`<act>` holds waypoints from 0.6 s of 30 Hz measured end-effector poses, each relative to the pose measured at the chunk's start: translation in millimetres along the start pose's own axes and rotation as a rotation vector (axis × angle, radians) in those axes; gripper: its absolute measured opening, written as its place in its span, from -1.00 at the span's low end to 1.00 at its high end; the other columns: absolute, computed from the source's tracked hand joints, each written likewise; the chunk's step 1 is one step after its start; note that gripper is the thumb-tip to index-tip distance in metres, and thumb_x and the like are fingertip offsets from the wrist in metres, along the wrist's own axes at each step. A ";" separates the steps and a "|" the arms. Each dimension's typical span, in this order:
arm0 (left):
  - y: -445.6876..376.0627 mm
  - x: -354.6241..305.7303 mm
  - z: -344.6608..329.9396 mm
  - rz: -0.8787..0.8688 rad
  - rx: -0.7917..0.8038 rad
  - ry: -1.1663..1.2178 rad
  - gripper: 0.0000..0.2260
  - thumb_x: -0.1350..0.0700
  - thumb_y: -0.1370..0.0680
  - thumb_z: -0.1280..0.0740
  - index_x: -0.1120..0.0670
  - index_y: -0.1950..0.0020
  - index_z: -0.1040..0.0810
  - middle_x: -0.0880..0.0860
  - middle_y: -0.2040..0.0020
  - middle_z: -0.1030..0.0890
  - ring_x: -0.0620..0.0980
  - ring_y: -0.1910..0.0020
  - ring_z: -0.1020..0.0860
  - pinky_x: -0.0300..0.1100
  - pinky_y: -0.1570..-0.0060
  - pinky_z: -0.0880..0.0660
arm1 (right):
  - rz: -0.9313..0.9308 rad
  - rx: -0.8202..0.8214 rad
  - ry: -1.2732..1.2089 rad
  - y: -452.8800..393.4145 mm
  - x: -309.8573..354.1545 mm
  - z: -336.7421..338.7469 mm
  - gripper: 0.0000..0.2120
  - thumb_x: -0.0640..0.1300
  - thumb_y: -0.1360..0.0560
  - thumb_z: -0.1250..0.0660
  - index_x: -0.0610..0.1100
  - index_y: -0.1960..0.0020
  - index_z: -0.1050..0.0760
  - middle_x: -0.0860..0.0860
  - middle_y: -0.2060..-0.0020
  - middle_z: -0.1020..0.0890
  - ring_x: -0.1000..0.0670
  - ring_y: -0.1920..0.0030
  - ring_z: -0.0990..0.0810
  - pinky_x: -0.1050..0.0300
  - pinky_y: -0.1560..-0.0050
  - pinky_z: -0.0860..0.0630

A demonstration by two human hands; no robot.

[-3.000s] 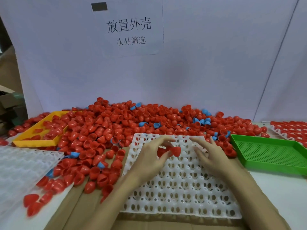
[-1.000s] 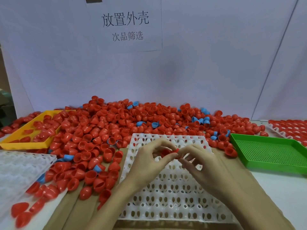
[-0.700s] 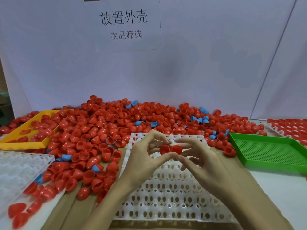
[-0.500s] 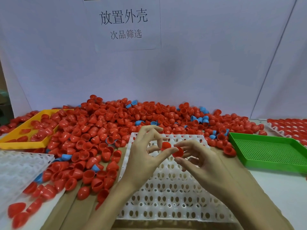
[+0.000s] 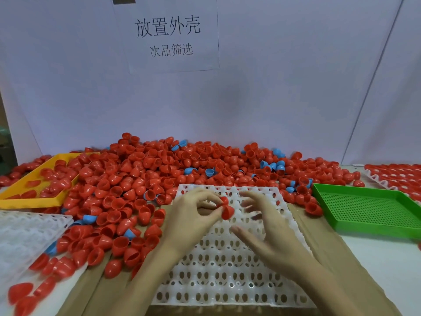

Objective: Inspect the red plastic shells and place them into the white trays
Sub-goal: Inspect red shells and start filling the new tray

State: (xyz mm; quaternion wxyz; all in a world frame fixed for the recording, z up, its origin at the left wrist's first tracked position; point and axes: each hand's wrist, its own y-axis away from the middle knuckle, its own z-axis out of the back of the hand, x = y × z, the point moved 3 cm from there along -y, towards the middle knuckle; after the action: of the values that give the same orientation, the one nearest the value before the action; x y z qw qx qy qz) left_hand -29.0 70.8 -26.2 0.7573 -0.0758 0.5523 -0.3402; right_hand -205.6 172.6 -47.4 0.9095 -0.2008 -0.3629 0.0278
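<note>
- The left hand (image 5: pixel 191 215), at the centre of the frame, pinches red shells (image 5: pixel 226 210) between thumb and fingertips; two seem to be there, a small one above a larger one, though the small one is partly hidden.
- The larger shell's rounded end points to the lower right of the frame; its long axis cannot be told.
- The right hand (image 5: pixel 266 231), just right of them, is spread wide with its fingers apart and blurred, holding nothing.
- Both hands hover over a white tray (image 5: pixel 227 270) with rows of holes, lying on brown cardboard (image 5: pixel 102 290).
- A heap of red shells (image 5: pixel 141 179), too many to count, with some blue shells (image 5: pixel 271 165) mixed in, fills the middle band.
- One yellow tray (image 5: pixel 27 199) at left, one green tray (image 5: pixel 364 208) at right, another white tray (image 5: pixel 25 231) at lower left, and a filled tray (image 5: pixel 396 174) at the right edge.
- A paper sign (image 5: pixel 168 35) hangs on the white backdrop above.
</note>
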 end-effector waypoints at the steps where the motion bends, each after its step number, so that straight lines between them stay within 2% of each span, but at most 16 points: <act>1: -2.8 5.9 6.0 -0.003 -0.049 -0.078 -0.88 0.20 -0.49 -0.58 0.01 0.03 -0.76 -0.17 -0.01 -0.69 -0.24 0.06 -0.69 -0.37 0.05 -0.63 | -0.029 0.067 0.144 0.0 -4.9 -1.9 -0.29 0.47 -0.54 -0.21 0.30 -0.60 -0.10 0.30 -0.51 -0.31 0.24 -0.52 -0.29 0.25 -0.50 -0.29; 2: -6.0 12.5 13.6 -0.010 -0.092 -0.166 -0.88 0.23 -0.50 -0.57 0.04 0.02 -0.76 -0.15 -0.02 -0.68 -0.24 0.07 -0.68 -0.39 0.05 -0.61 | -0.069 0.146 0.275 0.3 -10.2 -3.7 -0.26 0.51 -0.56 -0.09 0.30 -0.64 0.03 0.26 -0.63 -0.12 0.18 -0.63 -0.08 0.17 -0.60 -0.09; 4: -12.3 26.7 31.3 -0.014 -0.156 -0.332 -0.88 0.29 -0.51 -0.54 0.12 0.00 -0.75 -0.06 -0.05 -0.66 -0.20 0.09 -0.67 -0.44 0.06 -0.59 | -0.154 0.281 0.447 1.7 -19.4 -6.6 -0.21 0.56 -0.53 0.13 0.29 -0.67 0.17 0.15 -0.68 0.20 0.07 -0.67 0.28 0.04 -0.65 0.26; 6: -17.8 41.2 48.8 0.011 -0.213 -0.443 -0.88 0.33 -0.51 -0.52 0.17 -0.01 -0.74 0.00 -0.05 -0.66 -0.16 0.10 -0.65 -0.46 0.10 -0.57 | -0.189 0.346 0.510 2.4 -24.0 -8.5 -0.16 0.59 -0.47 0.27 0.28 -0.67 0.19 0.11 -0.66 0.30 0.02 -0.63 0.42 0.01 -0.60 0.42; 9: -27.3 56.3 60.9 0.045 -0.256 -0.493 -0.87 0.35 -0.52 -0.49 0.18 -0.02 -0.75 0.03 -0.05 -0.66 -0.12 0.12 -0.64 -0.44 0.10 -0.54 | -0.195 0.348 0.515 2.6 -25.3 -10.0 -0.13 0.61 -0.43 0.32 0.29 -0.67 0.20 0.12 -0.65 0.32 0.00 -0.62 0.45 0.02 -0.58 0.44; 11: -38.1 61.8 57.5 0.052 -0.238 -0.506 -0.86 0.33 -0.53 -0.49 0.18 -0.05 -0.75 0.04 -0.06 -0.66 -0.09 0.11 -0.65 -0.35 0.08 -0.60 | -0.196 0.347 0.520 2.2 -24.9 -9.9 -0.12 0.61 -0.42 0.33 0.29 -0.67 0.20 0.12 -0.64 0.32 0.01 -0.61 0.45 0.03 -0.58 0.44; 15: -60.6 70.5 39.1 0.050 -0.151 -0.550 -0.84 0.31 -0.56 -0.48 0.20 -0.13 -0.74 0.08 -0.11 -0.66 0.00 -0.01 -0.67 -0.10 -0.09 -0.66 | -0.206 0.350 0.515 1.6 -21.6 -9.6 -0.13 0.60 -0.42 0.31 0.29 -0.67 0.19 0.13 -0.64 0.33 0.01 -0.61 0.45 0.05 -0.56 0.44; 18: -70.4 79.2 29.5 0.043 -0.046 -0.640 -0.80 0.33 -0.58 -0.44 0.19 -0.17 -0.73 0.10 -0.12 -0.65 0.07 -0.11 -0.63 -0.06 -0.21 -0.59 | -0.224 0.349 0.499 1.7 -19.6 -8.0 -0.15 0.58 -0.44 0.27 0.29 -0.67 0.16 0.14 -0.64 0.31 0.02 -0.61 0.44 0.06 -0.53 0.40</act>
State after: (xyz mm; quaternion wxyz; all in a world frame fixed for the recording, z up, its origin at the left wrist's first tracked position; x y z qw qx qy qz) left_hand -20.6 -37.6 -42.7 0.8978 -0.1841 0.2950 -0.2703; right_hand -214.5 167.6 -66.0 0.9886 -0.0014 -0.1381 -0.0606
